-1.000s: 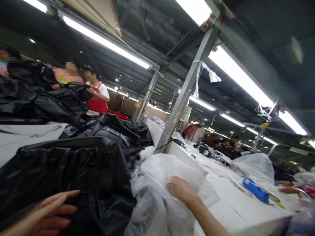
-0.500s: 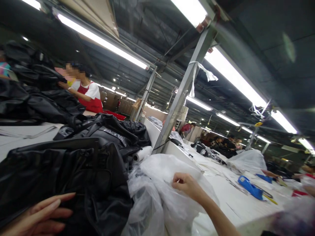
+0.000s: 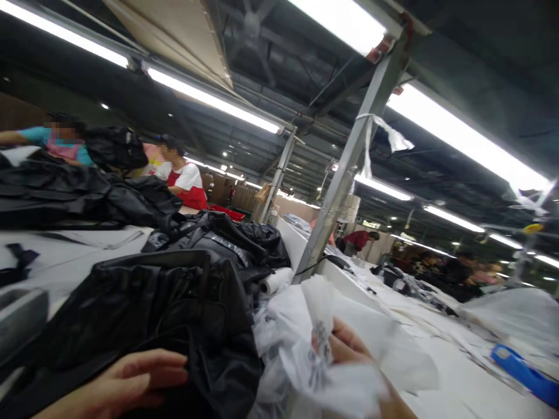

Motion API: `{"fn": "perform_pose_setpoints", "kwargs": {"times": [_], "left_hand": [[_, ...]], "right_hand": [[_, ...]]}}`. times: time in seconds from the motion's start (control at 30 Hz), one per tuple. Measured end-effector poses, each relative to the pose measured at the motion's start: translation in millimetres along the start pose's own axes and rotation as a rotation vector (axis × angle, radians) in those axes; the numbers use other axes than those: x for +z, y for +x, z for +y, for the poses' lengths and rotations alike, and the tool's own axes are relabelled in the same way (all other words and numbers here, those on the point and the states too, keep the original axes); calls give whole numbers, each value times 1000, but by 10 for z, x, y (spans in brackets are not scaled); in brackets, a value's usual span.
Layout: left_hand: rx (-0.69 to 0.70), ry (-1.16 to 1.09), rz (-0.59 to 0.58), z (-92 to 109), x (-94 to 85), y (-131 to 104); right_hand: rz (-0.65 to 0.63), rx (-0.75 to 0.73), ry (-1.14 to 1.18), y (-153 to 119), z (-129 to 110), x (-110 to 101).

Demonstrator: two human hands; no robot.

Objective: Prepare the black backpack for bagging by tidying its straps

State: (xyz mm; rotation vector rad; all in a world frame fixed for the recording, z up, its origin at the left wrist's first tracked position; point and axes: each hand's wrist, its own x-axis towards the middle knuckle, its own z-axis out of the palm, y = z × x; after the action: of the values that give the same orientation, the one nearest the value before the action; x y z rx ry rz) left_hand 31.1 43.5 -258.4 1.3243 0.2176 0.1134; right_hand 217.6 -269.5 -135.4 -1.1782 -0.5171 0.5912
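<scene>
A black bag [image 3: 174,302] with a shiny, creased surface fills the lower left of the head view. Over its near side is my left hand [image 3: 140,375], fingers stretched out and nothing visibly gripped; whether it presses on the fabric I cannot tell. My right hand [image 3: 347,340] is closed around a gathered fold of a thin, whitish clear plastic bag [image 3: 301,331]. Small dark printing shows on the pinched part. The rest of the plastic spreads to both sides of that hand, slightly blurred.
Behind the black bag lie more black bags [image 3: 218,238] and a white roll [image 3: 277,280]. A metal post [image 3: 345,174] rises beside a low white partition. On the right, a blue object [image 3: 522,372] rests on the white table [image 3: 454,372]. Two co-workers stand at the far left.
My right hand, earlier curled above the plastic, now grips a raised fold of it. My left hand has shifted right over the black bag. The view has swung left.
</scene>
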Motion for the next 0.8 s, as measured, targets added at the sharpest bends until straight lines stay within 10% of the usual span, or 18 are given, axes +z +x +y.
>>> {"fn": "perform_pose_setpoints", "kwargs": {"times": [0.1,0.23,0.43,0.6,0.73,0.8], "left_hand": [[97,-58,-286,175,138,-115],[206,-73,-358,195,268,-137],[235,111,84,35,474,-41],[152,40,238,-155,324,120],[118,-64,196,-191,214,146],[101,-123,177,-163,201,129]], "right_hand": [[-214,125,-41,104,435,482],[-260,149,-109,332,907,965],[-281,150,-162,548,1172,1254],[-229,-81,-326,458,681,822],[208,-522,-675,106,-116,19],[315,-490,-956,-88,-407,-351]]}}
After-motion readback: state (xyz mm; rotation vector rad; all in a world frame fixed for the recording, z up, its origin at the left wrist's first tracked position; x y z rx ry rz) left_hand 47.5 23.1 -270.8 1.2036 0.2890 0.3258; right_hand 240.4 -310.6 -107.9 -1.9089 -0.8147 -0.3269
